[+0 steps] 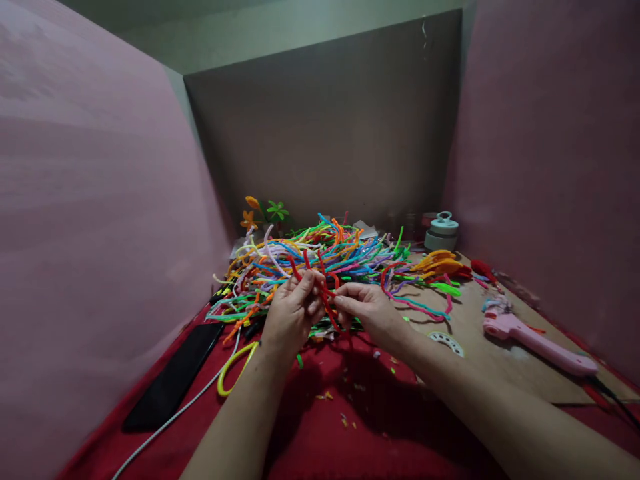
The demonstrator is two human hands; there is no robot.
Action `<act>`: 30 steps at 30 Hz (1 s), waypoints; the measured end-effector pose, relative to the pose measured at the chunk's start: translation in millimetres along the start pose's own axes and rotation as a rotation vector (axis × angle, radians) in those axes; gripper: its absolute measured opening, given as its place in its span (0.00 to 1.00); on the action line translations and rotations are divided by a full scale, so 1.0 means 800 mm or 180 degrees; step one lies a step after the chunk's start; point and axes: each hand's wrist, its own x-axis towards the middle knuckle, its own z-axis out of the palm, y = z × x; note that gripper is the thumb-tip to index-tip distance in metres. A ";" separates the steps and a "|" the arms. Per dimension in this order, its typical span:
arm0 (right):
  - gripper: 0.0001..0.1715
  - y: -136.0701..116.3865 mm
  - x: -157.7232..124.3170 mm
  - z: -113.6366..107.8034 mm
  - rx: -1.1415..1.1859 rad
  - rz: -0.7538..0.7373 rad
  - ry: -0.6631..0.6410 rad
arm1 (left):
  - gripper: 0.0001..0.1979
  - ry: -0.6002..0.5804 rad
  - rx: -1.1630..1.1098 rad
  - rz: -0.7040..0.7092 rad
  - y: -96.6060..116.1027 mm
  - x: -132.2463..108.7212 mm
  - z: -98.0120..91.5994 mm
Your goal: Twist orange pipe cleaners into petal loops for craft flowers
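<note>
Several red pipe cleaners (329, 308) are bunched and crossed between my two hands, in front of a big pile of coloured pipe cleaners (295, 250). My left hand (299, 300) pinches them between thumb and fingers, with their upper ends sticking up above it. From the right, my right hand (363, 307) has its thumb and forefinger closed on the same red pipe cleaners, just below and beside the left fingertips. Their lower ends hang down toward the red cloth (320, 427).
At the left are a black phone (173, 377), a white cable (185, 408) and a yellow loop (225, 377). A pink glue gun (540, 343) and a white ring (446, 343) lie on the brown board (480, 373). A teal jar (442, 233) stands behind.
</note>
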 end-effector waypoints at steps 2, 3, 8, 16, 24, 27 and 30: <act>0.10 0.000 0.000 -0.001 0.0016 0.0016 -0.0005 | 0.10 0.0005 -0.0009 0.0009 0.001 0.000 0.001; 0.10 0.000 0.000 -0.001 0.0009 0.0020 -0.0007 | 0.09 0.0030 0.0000 0.0035 0.002 0.000 0.002; 0.11 0.002 -0.001 -0.001 -0.0026 0.0173 -0.0226 | 0.08 0.0278 0.0063 0.0440 0.005 0.003 0.001; 0.15 -0.003 -0.004 0.002 -0.0285 0.0186 -0.0441 | 0.09 0.0079 -0.0174 0.0786 0.004 0.005 0.001; 0.17 0.015 -0.005 -0.001 0.0014 0.0500 -0.1057 | 0.10 -0.0028 -0.0569 0.0354 0.012 -0.003 0.006; 0.17 0.021 -0.006 0.002 0.0288 0.0706 -0.1065 | 0.10 0.0000 -0.0540 0.0311 0.015 -0.007 0.010; 0.15 0.021 -0.006 0.005 0.0369 0.0822 -0.1088 | 0.09 0.0020 -0.0528 0.0361 0.016 -0.008 0.012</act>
